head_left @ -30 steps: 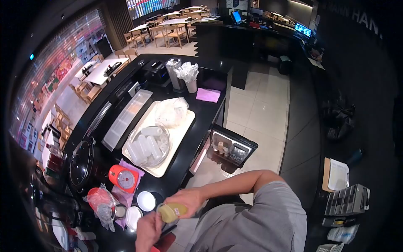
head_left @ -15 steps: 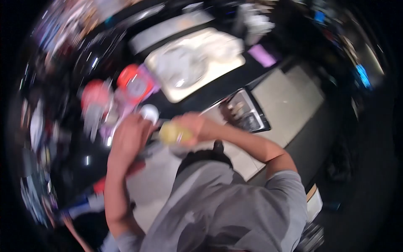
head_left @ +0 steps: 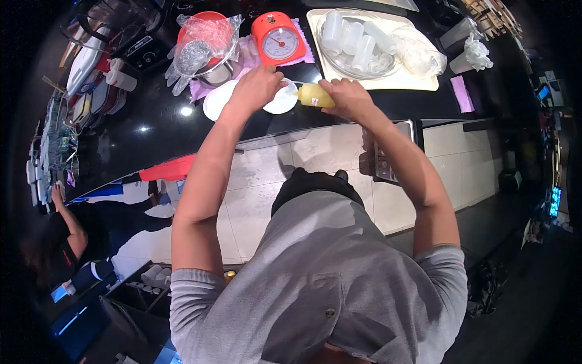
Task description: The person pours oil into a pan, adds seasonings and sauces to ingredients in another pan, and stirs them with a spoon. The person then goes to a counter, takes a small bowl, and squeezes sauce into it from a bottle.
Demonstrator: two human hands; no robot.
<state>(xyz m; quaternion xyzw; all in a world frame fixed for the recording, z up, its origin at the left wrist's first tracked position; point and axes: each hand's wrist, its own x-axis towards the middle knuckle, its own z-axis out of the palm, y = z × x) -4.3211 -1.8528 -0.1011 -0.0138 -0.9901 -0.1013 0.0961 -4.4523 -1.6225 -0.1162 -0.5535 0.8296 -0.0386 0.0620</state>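
Observation:
My right hand [head_left: 348, 97] is wrapped round a yellow squeeze bottle [head_left: 316, 96], which lies on its side in the air with its nozzle pointing left. Just past that nozzle is a small white plate [head_left: 280, 103] near the counter's front edge. My left hand [head_left: 257, 90] is closed with curled fingers above the gap between this plate and a second white plate [head_left: 217, 103]; what its fingertips hold, if anything, is hidden. Behind my hands stands a red dial scale [head_left: 279, 41] on a purple cloth [head_left: 306, 45].
Plastic-wrapped bowls [head_left: 209, 45] stand left of the scale. A cream tray [head_left: 418, 79] carries a bowl of clear bottles and a plastic bag. A folded purple cloth [head_left: 462, 94] lies at right. Another person [head_left: 73, 236] is at lower left.
The view has swung and sharpened. My hands and the yellow bottle are now over the counter by the white plates, where before they were nearer my body.

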